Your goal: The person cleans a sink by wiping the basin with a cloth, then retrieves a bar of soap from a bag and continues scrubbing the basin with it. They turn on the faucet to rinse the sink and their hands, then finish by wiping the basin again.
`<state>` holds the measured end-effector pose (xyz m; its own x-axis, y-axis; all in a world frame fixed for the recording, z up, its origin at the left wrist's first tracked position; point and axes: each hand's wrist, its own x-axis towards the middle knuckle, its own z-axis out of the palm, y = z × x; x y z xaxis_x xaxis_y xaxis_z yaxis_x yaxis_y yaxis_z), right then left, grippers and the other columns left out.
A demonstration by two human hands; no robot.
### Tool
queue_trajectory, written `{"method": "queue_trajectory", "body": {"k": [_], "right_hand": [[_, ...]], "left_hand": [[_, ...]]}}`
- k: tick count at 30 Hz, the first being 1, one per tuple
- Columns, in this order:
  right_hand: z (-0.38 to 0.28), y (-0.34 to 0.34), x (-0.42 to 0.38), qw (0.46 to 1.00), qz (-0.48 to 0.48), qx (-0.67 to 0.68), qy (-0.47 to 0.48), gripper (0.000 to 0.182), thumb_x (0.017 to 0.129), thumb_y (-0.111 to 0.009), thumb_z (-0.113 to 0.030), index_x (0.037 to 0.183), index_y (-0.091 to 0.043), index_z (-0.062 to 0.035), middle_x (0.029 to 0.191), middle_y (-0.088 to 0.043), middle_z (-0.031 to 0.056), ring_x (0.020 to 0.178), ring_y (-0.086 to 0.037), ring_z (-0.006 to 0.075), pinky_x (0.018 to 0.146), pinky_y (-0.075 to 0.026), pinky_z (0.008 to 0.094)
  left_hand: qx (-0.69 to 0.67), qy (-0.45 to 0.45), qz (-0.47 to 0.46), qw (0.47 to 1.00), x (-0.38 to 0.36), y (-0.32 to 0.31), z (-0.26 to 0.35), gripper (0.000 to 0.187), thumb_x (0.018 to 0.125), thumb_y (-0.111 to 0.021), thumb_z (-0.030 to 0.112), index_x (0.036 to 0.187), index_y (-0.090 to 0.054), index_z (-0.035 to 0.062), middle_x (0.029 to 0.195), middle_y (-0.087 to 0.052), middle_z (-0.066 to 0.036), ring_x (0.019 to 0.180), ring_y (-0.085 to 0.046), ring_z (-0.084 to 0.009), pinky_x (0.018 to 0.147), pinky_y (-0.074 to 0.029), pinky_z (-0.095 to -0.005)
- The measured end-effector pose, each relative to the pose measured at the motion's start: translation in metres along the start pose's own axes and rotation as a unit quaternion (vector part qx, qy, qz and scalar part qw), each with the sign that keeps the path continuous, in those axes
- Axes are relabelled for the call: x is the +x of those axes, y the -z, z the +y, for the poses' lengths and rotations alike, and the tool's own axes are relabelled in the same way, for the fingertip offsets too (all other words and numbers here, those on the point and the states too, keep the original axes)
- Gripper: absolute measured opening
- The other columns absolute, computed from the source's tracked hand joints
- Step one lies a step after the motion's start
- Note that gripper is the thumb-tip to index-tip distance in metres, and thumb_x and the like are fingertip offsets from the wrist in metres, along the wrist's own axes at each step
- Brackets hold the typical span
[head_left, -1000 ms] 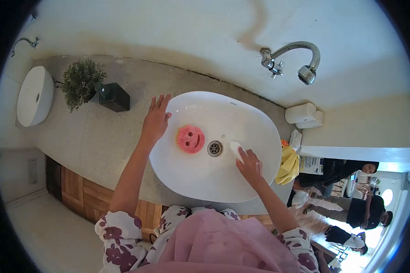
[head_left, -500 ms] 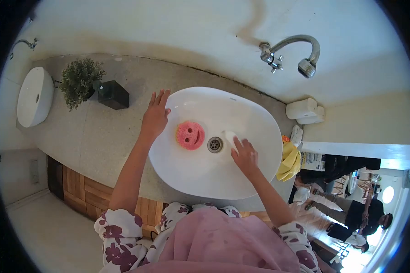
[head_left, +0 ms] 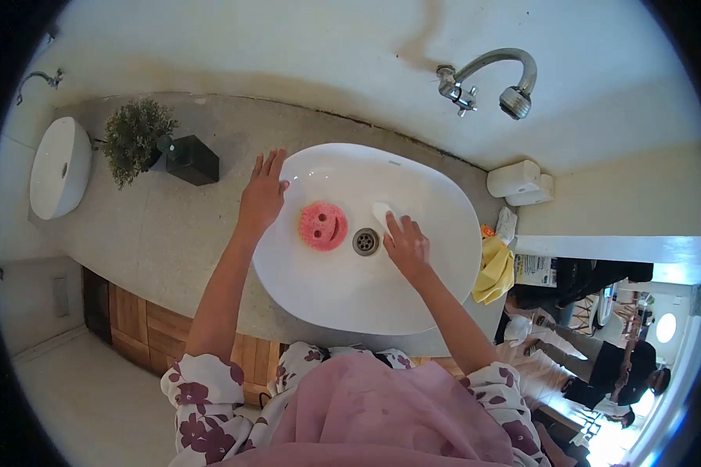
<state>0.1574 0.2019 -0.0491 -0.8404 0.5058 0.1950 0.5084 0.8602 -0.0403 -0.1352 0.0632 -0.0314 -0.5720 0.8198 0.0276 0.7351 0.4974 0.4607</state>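
Observation:
My left hand point(head_left: 262, 201) lies at the left rim of the white oval sink point(head_left: 343, 307), fingers stretched out and nothing in them. Inside the basin, my right hand point(head_left: 407, 243) has its fingertips on a small white pad point(head_left: 382, 213), most of which shows beyond the fingers. The pad is against the basin surface just above the round metal drain point(head_left: 366, 242). Left of the drain rests a pink smiley-face sponge point(head_left: 322, 226), with two eye holes and a curved mouth slot. Neither hand touches that sponge.
A chrome tap point(head_left: 492, 78) juts from the wall above the sink. On the counter stand a dark soap dispenser point(head_left: 193, 160) and a potted plant point(head_left: 139, 140). Right of the sink are white paper rolls point(head_left: 516, 180) and a yellow cloth point(head_left: 494, 271). People point(head_left: 635, 370) are in the room beyond.
My right hand has slid the white pad a little left and up across the basin. The left hand stays at the rim. The whole view has shifted slightly.

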Motion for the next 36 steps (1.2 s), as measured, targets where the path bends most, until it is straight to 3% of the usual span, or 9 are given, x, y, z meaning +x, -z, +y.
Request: {"method": "queue_trajectory", "body": {"k": [5, 12, 18, 24, 26, 28, 30, 33, 36], "right_hand": [[0.022, 0.017, -0.038, 0.999, -0.030, 0.006, 0.023, 0.044, 0.074, -0.067, -0.015, 0.117, -0.060, -0.0087, 0.092, -0.057, 0.0109, 0.075, -0.062, 0.0228, 0.059, -0.056, 0.0329], [-0.002, 0.002, 0.003, 1.000, 0.008, 0.004, 0.013, 0.047, 0.073, -0.068, -0.017, 0.118, -0.059, -0.0085, 0.091, -0.057, 0.0105, 0.076, -0.062, 0.0232, 0.059, -0.057, 0.0333], [0.013, 0.012, -0.038, 0.997, -0.078, 0.028, 0.004, 0.047, 0.078, -0.067, -0.019, 0.123, -0.057, -0.0095, 0.098, -0.056, 0.0116, 0.084, -0.061, 0.0253, 0.061, -0.056, 0.0362], [-0.008, -0.002, -0.003, 0.999, -0.023, 0.033, -0.016, 0.050, 0.077, -0.067, -0.018, 0.124, -0.056, -0.0093, 0.099, -0.056, 0.0129, 0.083, -0.061, 0.0265, 0.063, -0.056, 0.0363], [-0.012, -0.002, 0.001, 1.000, -0.005, 0.004, 0.000, 0.046, 0.073, -0.067, -0.016, 0.118, -0.059, -0.0100, 0.088, -0.057, 0.0099, 0.075, -0.062, 0.0219, 0.056, -0.056, 0.0303], [0.000, 0.007, -0.023, 1.000, 0.002, 0.005, 0.018, 0.046, 0.073, -0.067, -0.016, 0.117, -0.059, -0.0095, 0.088, -0.057, 0.0100, 0.075, -0.062, 0.0218, 0.056, -0.056, 0.0301], [0.007, 0.011, -0.039, 0.999, 0.000, 0.004, 0.039, 0.045, 0.073, -0.068, -0.016, 0.117, -0.060, -0.0090, 0.088, -0.057, 0.0101, 0.075, -0.062, 0.0218, 0.056, -0.056, 0.0299], [0.004, 0.011, -0.036, 0.999, -0.044, 0.003, -0.008, 0.046, 0.072, -0.068, -0.016, 0.116, -0.060, -0.0089, 0.090, -0.057, 0.0106, 0.076, -0.062, 0.0222, 0.056, -0.056, 0.0302], [-0.009, 0.002, -0.005, 1.000, 0.020, 0.015, -0.002, 0.047, 0.072, -0.067, -0.016, 0.117, -0.059, -0.0102, 0.090, -0.057, 0.0106, 0.076, -0.062, 0.0230, 0.056, -0.056, 0.0318]], "left_hand": [[-0.009, 0.015, -0.013, 1.000, -0.002, 0.007, 0.006, 0.063, 0.087, -0.060, 0.012, 0.144, -0.031, 0.0139, 0.148, -0.035, -0.012, 0.138, -0.028, -0.0355, 0.106, -0.038, -0.0428], [0.000, -0.009, 0.005, 1.000, -0.001, 0.003, 0.003, 0.063, 0.088, -0.059, 0.011, 0.143, -0.031, 0.0126, 0.147, -0.036, -0.012, 0.137, -0.029, -0.0361, 0.106, -0.039, -0.0426], [-0.014, 0.001, -0.006, 1.000, -0.002, 0.006, 0.005, 0.062, 0.088, -0.059, 0.010, 0.143, -0.031, 0.0108, 0.147, -0.035, -0.015, 0.137, -0.029, -0.0363, 0.107, -0.037, -0.0422], [-0.003, -0.012, 0.006, 1.000, 0.001, 0.002, 0.002, 0.063, 0.087, -0.059, 0.010, 0.143, -0.030, 0.0118, 0.147, -0.035, -0.014, 0.137, -0.029, -0.0366, 0.107, -0.037, -0.0430], [-0.007, -0.007, 0.002, 1.000, 0.000, 0.000, 0.002, 0.063, 0.087, -0.059, 0.010, 0.143, -0.030, 0.0114, 0.147, -0.035, -0.014, 0.137, -0.029, -0.0367, 0.107, -0.037, -0.0427], [-0.011, 0.003, -0.003, 1.000, -0.001, 0.004, 0.002, 0.063, 0.087, -0.059, 0.010, 0.143, -0.030, 0.0110, 0.147, -0.035, -0.014, 0.137, -0.029, -0.0367, 0.107, -0.037, -0.0424], [-0.006, 0.004, -0.004, 1.000, -0.002, 0.004, 0.003, 0.062, 0.088, -0.058, 0.011, 0.143, -0.030, 0.0106, 0.147, -0.035, -0.014, 0.137, -0.030, -0.0367, 0.107, -0.037, -0.0426], [0.000, -0.010, 0.003, 1.000, 0.000, 0.000, 0.001, 0.062, 0.088, -0.058, 0.011, 0.144, -0.030, 0.0107, 0.147, -0.035, -0.013, 0.137, -0.030, -0.0359, 0.106, -0.038, -0.0430], [0.005, -0.006, 0.004, 1.000, 0.000, 0.002, 0.003, 0.062, 0.088, -0.058, 0.011, 0.144, -0.030, 0.0109, 0.147, -0.036, -0.013, 0.137, -0.030, -0.0350, 0.106, -0.039, -0.0428]]}}
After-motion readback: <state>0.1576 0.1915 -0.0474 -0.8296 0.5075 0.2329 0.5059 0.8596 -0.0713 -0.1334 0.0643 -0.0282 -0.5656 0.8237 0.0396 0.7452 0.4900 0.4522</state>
